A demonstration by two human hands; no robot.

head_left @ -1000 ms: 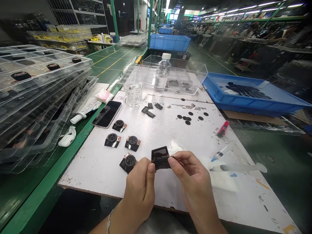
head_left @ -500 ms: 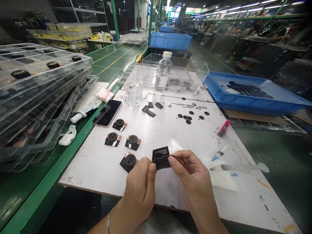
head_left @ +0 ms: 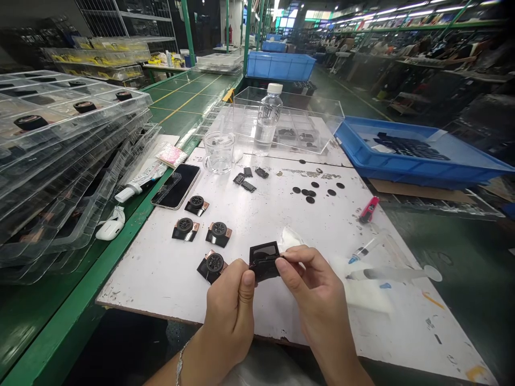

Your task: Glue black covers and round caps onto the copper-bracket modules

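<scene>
you are probably midway through a piece: four wheel-faced pieces [head_left: 218, 230] are lying beyond and to the left of your left hand [head_left: 231, 308], looking put together, while the black case [head_left: 264, 261] you are working on is looking unfinished. small dark parts [head_left: 249, 186] are lying loose well beyond your hands, and black discs [head_left: 309, 200] are lying scattered beyond your right hand [head_left: 319, 289] — all seemingly unused.

the black case is sitting between your hands, above the near part of the tabletop [head_left: 161, 287], its far panel tilting up. your left hand is clamping its left end between thumb and curled fingers; your right thumb and forefinger are closing together at its right edge — whether they are pinching a tiny part there, you cannot tell from this view.
</scene>
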